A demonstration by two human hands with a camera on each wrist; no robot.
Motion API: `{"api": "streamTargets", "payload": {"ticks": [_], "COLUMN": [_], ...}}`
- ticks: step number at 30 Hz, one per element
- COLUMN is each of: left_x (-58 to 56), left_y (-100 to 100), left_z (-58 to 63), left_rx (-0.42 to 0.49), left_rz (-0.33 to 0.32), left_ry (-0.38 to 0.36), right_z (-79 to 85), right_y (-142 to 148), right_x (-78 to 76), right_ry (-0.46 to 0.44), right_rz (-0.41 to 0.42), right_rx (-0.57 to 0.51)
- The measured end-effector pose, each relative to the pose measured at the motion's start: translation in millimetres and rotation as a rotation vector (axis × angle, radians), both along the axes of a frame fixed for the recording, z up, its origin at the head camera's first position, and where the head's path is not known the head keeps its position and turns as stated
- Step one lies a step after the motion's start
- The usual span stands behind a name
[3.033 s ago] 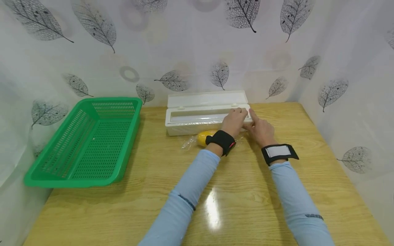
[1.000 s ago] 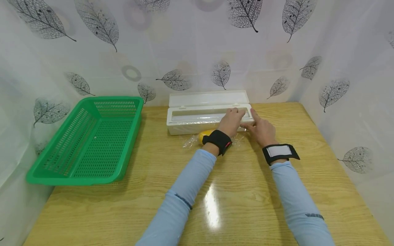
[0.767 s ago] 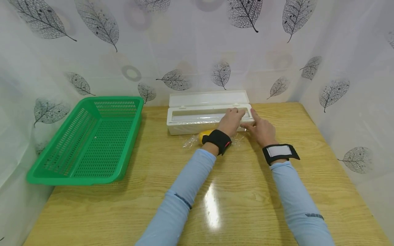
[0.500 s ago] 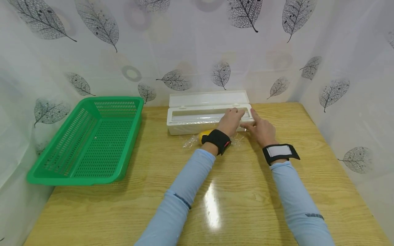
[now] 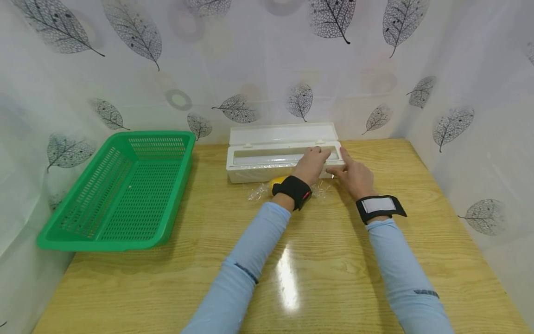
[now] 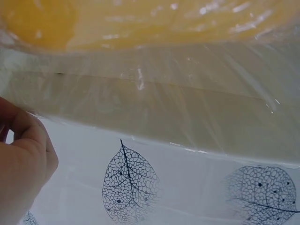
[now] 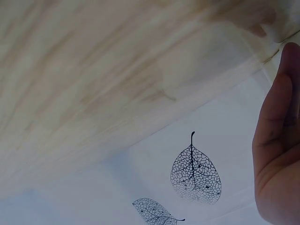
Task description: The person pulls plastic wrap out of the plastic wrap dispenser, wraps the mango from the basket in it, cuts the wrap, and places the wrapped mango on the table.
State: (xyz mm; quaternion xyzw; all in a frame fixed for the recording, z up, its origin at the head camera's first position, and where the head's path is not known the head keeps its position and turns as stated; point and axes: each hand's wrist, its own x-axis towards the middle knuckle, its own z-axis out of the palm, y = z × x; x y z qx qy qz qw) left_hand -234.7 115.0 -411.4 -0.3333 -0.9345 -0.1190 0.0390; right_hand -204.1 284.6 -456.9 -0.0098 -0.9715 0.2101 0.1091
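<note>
Your right hand (image 5: 358,178) grips the white box (image 5: 249,175) at its right end; your left hand (image 5: 310,167) is at its front edge, grasp indeterminable. The yellow object (image 5: 276,183), under film (image 5: 258,192), lies before it.

A long white box (image 5: 248,175) stands on the worktop (image 5: 333,278), lid (image 5: 283,134) tipped back, white roll (image 5: 267,159) inside. Clear film (image 5: 257,191) covers its front and a yellow rounded thing (image 6: 140,28) just before it. The left hand (image 5: 311,166) and right hand (image 5: 358,177) touch the box near its right end.

Head view: forward-down over table (image 5: 342,278). Wrist views: close-up. All share leaf-print backdrop (image 5: 258,60).
</note>
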Motion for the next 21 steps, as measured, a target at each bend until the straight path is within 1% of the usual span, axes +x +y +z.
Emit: {"api": "streamTargets", "payload": {"ticks": [8,15,21], "left_x": [0.4,-0.4,-1.0], "left_y": [-2.7,-4.3,-5.6], "left_z": [0.3,-0.6,-0.4], "left_rx": [0.006,0.021,0.002], "left_rz": [0.0,-0.001,-0.005], "left_ry": [-0.021,-0.018,-0.008], "right_z": [-1.9,-1.4,-0.4], "right_y": [1.2,0.6,0.2], "right_x": [-0.5,-0.8,-0.2], "right_ry": [0.013,-0.005,-0.005], "right_rz": [0.002,-0.004,0.001], "right_rx": [0.01,-0.002,-0.008]}}
